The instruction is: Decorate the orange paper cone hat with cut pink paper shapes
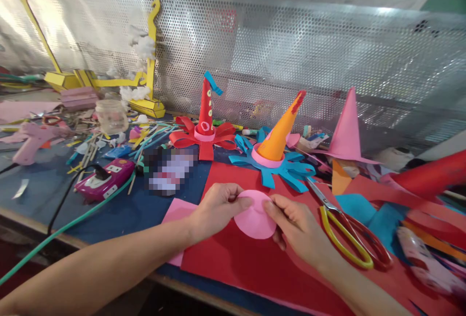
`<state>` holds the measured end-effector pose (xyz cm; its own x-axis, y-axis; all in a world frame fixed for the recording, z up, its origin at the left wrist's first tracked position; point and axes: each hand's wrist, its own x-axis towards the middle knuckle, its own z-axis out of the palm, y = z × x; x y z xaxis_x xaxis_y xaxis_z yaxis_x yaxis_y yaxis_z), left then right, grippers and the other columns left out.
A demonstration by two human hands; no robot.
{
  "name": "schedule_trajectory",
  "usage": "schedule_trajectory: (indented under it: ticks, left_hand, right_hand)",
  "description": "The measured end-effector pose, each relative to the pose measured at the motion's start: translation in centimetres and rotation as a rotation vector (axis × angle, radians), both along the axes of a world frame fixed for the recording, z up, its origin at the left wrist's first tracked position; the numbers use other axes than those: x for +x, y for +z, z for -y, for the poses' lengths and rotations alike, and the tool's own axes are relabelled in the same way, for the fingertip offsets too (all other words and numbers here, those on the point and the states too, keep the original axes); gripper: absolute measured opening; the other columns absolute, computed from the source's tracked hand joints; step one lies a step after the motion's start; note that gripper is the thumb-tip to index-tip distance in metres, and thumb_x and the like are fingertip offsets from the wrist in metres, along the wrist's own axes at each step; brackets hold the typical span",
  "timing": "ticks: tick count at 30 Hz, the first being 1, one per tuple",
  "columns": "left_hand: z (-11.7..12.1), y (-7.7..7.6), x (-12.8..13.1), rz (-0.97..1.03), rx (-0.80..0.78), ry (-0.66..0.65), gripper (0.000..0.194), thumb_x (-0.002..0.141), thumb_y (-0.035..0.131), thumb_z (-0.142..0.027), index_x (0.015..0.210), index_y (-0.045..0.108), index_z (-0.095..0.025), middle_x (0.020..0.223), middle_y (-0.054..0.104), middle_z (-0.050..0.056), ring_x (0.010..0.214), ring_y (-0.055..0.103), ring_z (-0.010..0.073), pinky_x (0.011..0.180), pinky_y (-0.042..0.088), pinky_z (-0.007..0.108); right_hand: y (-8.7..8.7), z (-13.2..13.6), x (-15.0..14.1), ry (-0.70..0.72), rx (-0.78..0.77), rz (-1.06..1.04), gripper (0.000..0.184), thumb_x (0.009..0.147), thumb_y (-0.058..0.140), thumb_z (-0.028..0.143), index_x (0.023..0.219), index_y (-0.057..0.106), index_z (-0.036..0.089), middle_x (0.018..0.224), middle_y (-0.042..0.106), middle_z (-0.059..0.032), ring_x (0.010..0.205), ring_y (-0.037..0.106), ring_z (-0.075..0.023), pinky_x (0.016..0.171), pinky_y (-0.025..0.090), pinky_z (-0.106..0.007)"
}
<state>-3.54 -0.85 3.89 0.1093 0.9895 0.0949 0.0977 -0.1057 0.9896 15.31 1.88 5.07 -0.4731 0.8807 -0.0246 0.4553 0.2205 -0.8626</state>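
Both my hands hold a pink paper circle point(254, 219) just above a red paper sheet point(251, 262). My left hand point(217, 207) pinches its left edge with thumb and curled fingers. My right hand point(296, 228) grips the right edge, fingers bent under it. A pink sheet point(176, 211) lies partly under my left wrist. Yellow-handled scissors point(344, 231) rest right of my right hand.
Paper cone hats stand behind: a red one point(204, 124), an orange one on blue petals point(278, 139) and a pink one point(345, 126). A pink glue gun point(31, 141), a jar point(111, 116), a green cable point(65, 226), a magenta device point(105, 179) and scraps fill the left. A perforated metal wall point(291, 54) backs the table.
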Motion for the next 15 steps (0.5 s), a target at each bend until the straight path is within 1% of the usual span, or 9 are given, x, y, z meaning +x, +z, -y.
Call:
schedule_trajectory:
  ticks: [3,5,8,9,11,13,15]
  left_hand:
    - [-0.11,-0.3,0.19,0.128,-0.072,-0.056,0.031,0.079,0.057,-0.041,0.063,0.05,-0.015,0.057,0.039,-0.006,0.053,0.035,0.0071,0.051,0.027,0.021]
    - [-0.02,-0.25,0.39,0.242,-0.145,-0.087,0.033,0.079,0.057,-0.044,0.065,0.051,-0.015,0.059,0.045,-0.004,0.054,0.042,0.0082,0.055,0.035,0.022]
    - [0.16,0.01,0.56,0.373,-0.223,-0.11,0.033,0.08,0.056,-0.047,0.077,0.057,-0.014,0.071,0.057,0.001,0.065,0.055,0.0129,0.065,0.046,0.028]
    - [0.18,0.06,0.55,0.381,-0.228,-0.111,0.031,0.078,0.059,-0.044,0.082,0.059,-0.014,0.076,0.06,0.002,0.069,0.057,0.014,0.067,0.047,0.029]
    - [0.09,0.08,0.46,0.346,-0.221,-0.099,0.027,0.073,0.067,-0.034,0.088,0.061,-0.012,0.08,0.064,0.004,0.071,0.058,0.0138,0.065,0.046,0.025]
    - [-0.07,0.02,0.35,0.283,-0.217,-0.068,0.024,0.067,0.072,-0.024,0.085,0.062,-0.011,0.075,0.064,0.003,0.066,0.057,0.0118,0.06,0.042,0.022]
    - [-0.2,0.0,0.3,0.226,-0.2,-0.035,0.02,0.066,0.071,-0.022,0.08,0.063,-0.011,0.07,0.063,0.001,0.062,0.055,0.01,0.058,0.04,0.021]
  right_hand:
    - [-0.41,-0.17,0.23,-0.017,-0.041,-0.037,0.041,0.089,0.042,0.055,0.067,0.045,0.02,0.042,0.048,0.0061,0.033,0.047,-0.009,0.034,0.033,-0.017]
    - [-0.75,-0.31,0.49,-0.031,-0.04,-0.063,0.041,0.09,0.043,0.054,0.067,0.047,0.02,0.044,0.049,0.0055,0.035,0.049,-0.0092,0.034,0.033,-0.017]
    - [-1.04,-0.34,0.86,-0.049,-0.036,-0.079,0.04,0.09,0.043,0.053,0.07,0.05,0.019,0.046,0.05,0.0049,0.036,0.05,-0.0093,0.033,0.033,-0.016]
    - [-1.07,-0.28,0.93,-0.049,-0.036,-0.084,0.04,0.09,0.043,0.053,0.07,0.051,0.019,0.046,0.051,0.0047,0.036,0.05,-0.0094,0.033,0.033,-0.016]
    - [-1.01,-0.07,0.95,-0.041,-0.035,-0.097,0.04,0.09,0.042,0.053,0.071,0.052,0.019,0.048,0.052,0.0041,0.037,0.052,-0.01,0.034,0.035,-0.017]
    - [-0.83,0.15,0.83,-0.025,-0.025,-0.106,0.04,0.091,0.041,0.052,0.071,0.052,0.019,0.049,0.053,0.0035,0.039,0.054,-0.0113,0.034,0.036,-0.018]
    - [-0.54,0.26,0.65,-0.022,0.013,-0.11,0.038,0.092,0.04,0.05,0.076,0.054,0.019,0.053,0.054,0.0029,0.042,0.054,-0.0116,0.037,0.038,-0.019]
